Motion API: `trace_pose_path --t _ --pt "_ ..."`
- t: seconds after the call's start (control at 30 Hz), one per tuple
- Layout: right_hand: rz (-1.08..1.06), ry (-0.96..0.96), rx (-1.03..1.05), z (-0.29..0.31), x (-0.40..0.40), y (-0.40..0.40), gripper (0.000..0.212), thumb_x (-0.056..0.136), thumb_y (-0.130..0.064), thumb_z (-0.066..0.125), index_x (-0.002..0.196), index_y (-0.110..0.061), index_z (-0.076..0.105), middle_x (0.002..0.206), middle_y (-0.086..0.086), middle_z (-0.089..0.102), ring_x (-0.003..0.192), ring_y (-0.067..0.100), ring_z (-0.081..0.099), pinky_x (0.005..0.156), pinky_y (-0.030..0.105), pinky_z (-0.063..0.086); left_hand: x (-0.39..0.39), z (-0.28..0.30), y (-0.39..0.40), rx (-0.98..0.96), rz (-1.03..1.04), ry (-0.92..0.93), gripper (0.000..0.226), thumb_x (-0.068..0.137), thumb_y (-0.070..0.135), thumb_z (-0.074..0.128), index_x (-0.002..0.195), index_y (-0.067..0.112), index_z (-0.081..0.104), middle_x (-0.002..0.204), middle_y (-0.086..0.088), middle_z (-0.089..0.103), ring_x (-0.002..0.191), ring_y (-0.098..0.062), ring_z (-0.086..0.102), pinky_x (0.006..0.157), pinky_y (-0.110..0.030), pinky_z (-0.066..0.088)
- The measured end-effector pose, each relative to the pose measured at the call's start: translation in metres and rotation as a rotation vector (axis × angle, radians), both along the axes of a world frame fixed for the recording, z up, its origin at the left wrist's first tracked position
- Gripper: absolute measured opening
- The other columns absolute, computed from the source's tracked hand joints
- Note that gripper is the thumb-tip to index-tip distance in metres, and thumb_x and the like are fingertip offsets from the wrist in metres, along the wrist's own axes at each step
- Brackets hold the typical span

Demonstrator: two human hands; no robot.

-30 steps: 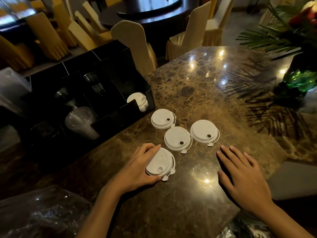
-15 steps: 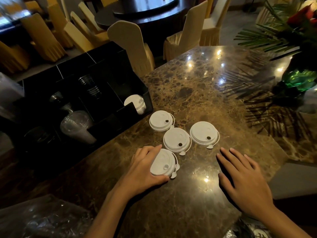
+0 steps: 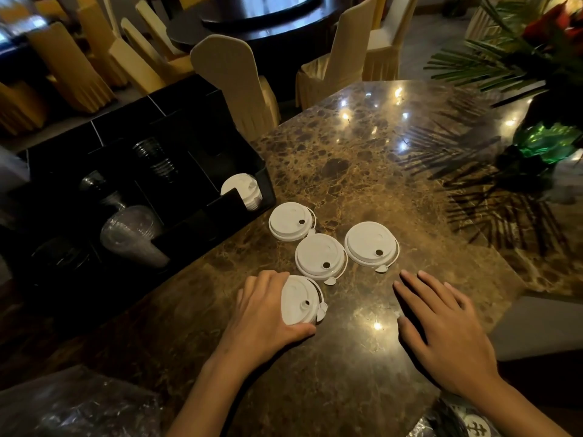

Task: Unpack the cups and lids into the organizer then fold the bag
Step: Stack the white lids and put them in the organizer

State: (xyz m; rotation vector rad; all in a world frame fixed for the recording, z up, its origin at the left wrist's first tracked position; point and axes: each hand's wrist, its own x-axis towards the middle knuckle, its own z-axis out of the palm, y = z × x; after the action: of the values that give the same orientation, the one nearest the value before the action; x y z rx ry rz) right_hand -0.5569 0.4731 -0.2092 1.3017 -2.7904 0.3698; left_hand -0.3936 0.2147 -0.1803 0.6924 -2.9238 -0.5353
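While the left hand (image 3: 265, 313) curls its grip around a white lid (image 3: 301, 301) tipped up off the marble tabletop (image 3: 362, 159) at lower centre, the right hand (image 3: 441, 329) lies flat and empty, fingers spread, beside it. Three more lids (image 3: 320, 255) lie flat just above the hands. At left, the black organizer (image 3: 176, 121) holds a stack of white lids (image 3: 244, 190) in its near-right compartment and clear plastic cups (image 3: 132, 231) in others. A crumpled clear bag (image 3: 79, 408) sits at lower left.
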Motion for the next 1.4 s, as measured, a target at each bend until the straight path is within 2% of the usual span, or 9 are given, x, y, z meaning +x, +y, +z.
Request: trace_pose_path --t 0.17,0.37,0.43,0.53,0.63,0.9,1.03,1.23,1.4 --pt "-0.004 -0.006 -0.011 0.001 0.001 0.000 0.055 0.093 -0.044 0.040 0.142 -0.024 0.052 0.153 -0.004 0.046 0.144 0.019 0.038 0.112 0.043 0.031 0.001 0.002 -0.001 -0.021 -0.070 -0.006 0.096 0.058 0.071 0.068 0.138 0.027 0.039 0.131 0.011 0.047 0.120 -0.013 0.039 0.096 -0.025 0.036" --pt "-0.010 -0.022 -0.014 0.000 0.001 0.000 0.055 0.093 -0.045 0.041 0.143 -0.025 0.049 0.154 -0.006 0.044 0.145 0.018 0.036 0.113 0.043 0.029 -0.011 0.029 -0.024 0.072 -0.156 0.163 0.086 0.059 0.057 0.077 0.133 0.037 0.038 0.117 0.029 0.034 0.112 0.001 0.034 0.087 -0.010 0.031" --pt "-0.011 -0.024 -0.007 -0.001 0.001 0.000 0.055 0.093 -0.045 0.041 0.143 -0.026 0.049 0.154 -0.006 0.044 0.145 0.018 0.036 0.113 0.042 0.029 -0.031 0.042 -0.037 0.034 -0.240 0.167 0.091 0.061 0.058 0.077 0.138 0.035 0.033 0.126 0.023 0.036 0.117 0.002 0.030 0.096 -0.018 0.031" --pt "-0.016 -0.030 0.002 -0.001 0.001 0.001 0.055 0.093 -0.046 0.041 0.144 -0.027 0.047 0.155 -0.007 0.043 0.145 0.017 0.034 0.114 0.042 0.028 -0.067 0.053 -0.052 0.045 -0.387 0.003 0.097 0.065 0.058 0.075 0.144 0.036 0.024 0.141 0.015 0.034 0.126 -0.003 0.027 0.109 -0.033 0.028" --pt "-0.024 -0.040 0.013 -0.001 0.000 0.001 0.055 0.093 -0.046 0.042 0.145 -0.029 0.046 0.156 -0.008 0.041 0.146 0.016 0.032 0.115 0.041 0.025 -0.098 0.048 -0.061 0.038 -0.535 -0.147 0.097 0.068 0.058 0.072 0.148 0.033 0.023 0.147 0.009 0.035 0.134 -0.008 0.026 0.110 -0.029 0.021" --pt "-0.045 -0.057 -0.002 0.001 0.001 -0.001 0.054 0.091 -0.045 0.044 0.143 -0.029 0.050 0.154 -0.010 0.044 0.145 0.015 0.035 0.114 0.040 0.026 -0.136 0.041 -0.065 -0.055 -0.735 -0.357 0.093 0.071 0.049 0.078 0.147 0.026 0.029 0.151 0.002 0.037 0.135 -0.017 0.033 0.112 -0.033 0.028" --pt "-0.050 -0.065 -0.002 0.001 0.001 0.000 0.053 0.092 -0.045 0.044 0.142 -0.030 0.050 0.154 -0.011 0.044 0.145 0.014 0.034 0.115 0.040 0.026 -0.139 0.045 -0.058 -0.093 -0.772 -0.340 0.090 0.072 0.046 0.077 0.146 0.020 0.033 0.145 -0.002 0.043 0.130 -0.021 0.040 0.111 -0.037 0.034" --pt "-0.051 -0.083 0.004 -0.002 0.000 0.000 0.051 0.094 -0.047 0.043 0.143 -0.033 0.049 0.154 -0.013 0.042 0.147 0.013 0.030 0.116 0.040 0.027 -0.164 0.068 -0.049 -0.046 -0.781 -0.127 0.094 0.068 0.049 0.076 0.146 0.024 0.030 0.145 0.002 0.042 0.133 -0.018 0.037 0.113 -0.041 0.033" --pt "-0.054 -0.090 -0.004 -0.003 0.000 0.000 0.052 0.094 -0.047 0.043 0.144 -0.034 0.046 0.154 -0.014 0.042 0.147 0.012 0.030 0.116 0.039 0.026 -0.197 0.058 -0.014 -0.066 -0.838 -0.157 0.086 0.071 0.046 0.079 0.141 0.016 0.038 0.135 -0.005 0.049 0.121 -0.023 0.043 0.105 -0.041 0.039"
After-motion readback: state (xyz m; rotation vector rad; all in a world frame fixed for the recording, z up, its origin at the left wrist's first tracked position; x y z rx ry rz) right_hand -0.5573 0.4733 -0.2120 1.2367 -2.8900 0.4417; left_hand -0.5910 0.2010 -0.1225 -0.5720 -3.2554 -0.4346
